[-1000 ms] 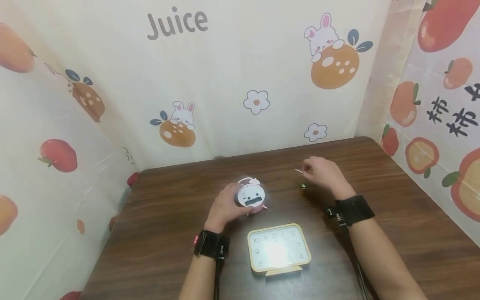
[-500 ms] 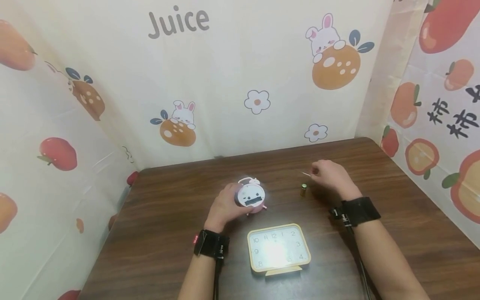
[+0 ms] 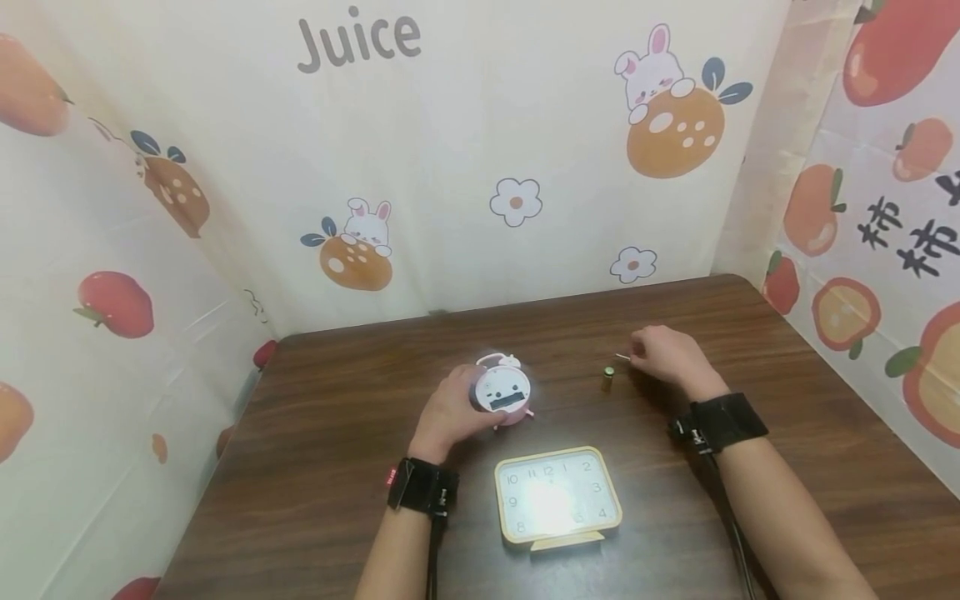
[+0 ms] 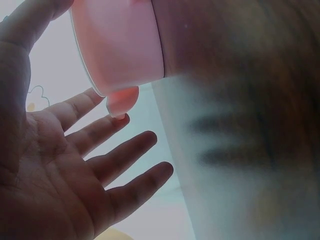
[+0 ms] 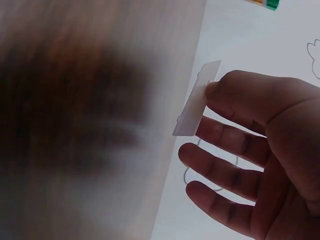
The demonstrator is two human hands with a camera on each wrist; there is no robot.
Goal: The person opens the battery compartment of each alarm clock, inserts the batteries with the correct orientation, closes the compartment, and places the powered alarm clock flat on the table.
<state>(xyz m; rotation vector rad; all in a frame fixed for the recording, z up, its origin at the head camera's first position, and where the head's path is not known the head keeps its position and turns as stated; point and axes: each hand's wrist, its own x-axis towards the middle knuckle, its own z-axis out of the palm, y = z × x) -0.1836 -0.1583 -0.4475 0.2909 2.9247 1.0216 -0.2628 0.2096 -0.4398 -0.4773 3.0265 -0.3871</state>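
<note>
My left hand [image 3: 448,412] holds a small pink alarm clock [image 3: 504,387], thumb at its lower front and fingers round its far side. The clock's white back faces up toward me, showing small knobs and a dark battery slot. In the left wrist view the pink case [image 4: 120,42] fills the top, with several fingers spread below it. My right hand [image 3: 667,357] pinches a thin white battery cover [image 5: 197,102] between thumb and index finger, above the table. Just left of that hand a battery [image 3: 607,381] stands upright, its green end up.
Nearer to me, a yellow-framed rectangular clock [image 3: 558,496] stands on the brown wooden table [image 3: 345,483], its face glaring with light. A printed curtain [image 3: 450,125] hangs behind the table and along both sides. Cables run from both wrist straps.
The right hand has moved right and slightly nearer with the battery cover, away from the battery. The left hand and the pink alarm clock have stayed in place.
</note>
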